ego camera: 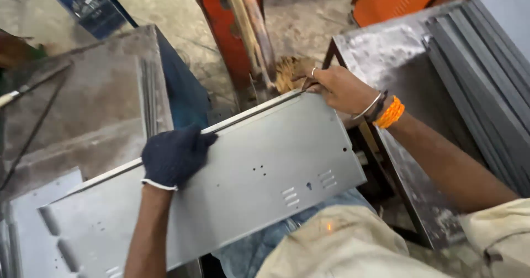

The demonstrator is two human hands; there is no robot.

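Observation:
A large grey sheet-metal panel (259,167) with punched slots and small holes lies tilted across my lap. My left hand (175,154), in a dark blue glove, grips the panel's folded upper edge near its middle. My right hand (337,87), bare, with a ring, bangles and an orange thread band at the wrist, pinches the panel's far upper corner.
A grey metal table (94,96) stands at the left, with another punched panel (33,223) low beside it. At the right is a worn steel bench (386,63) bearing a stack of dark metal sheets (486,79). An orange machine frame (226,30) rises ahead.

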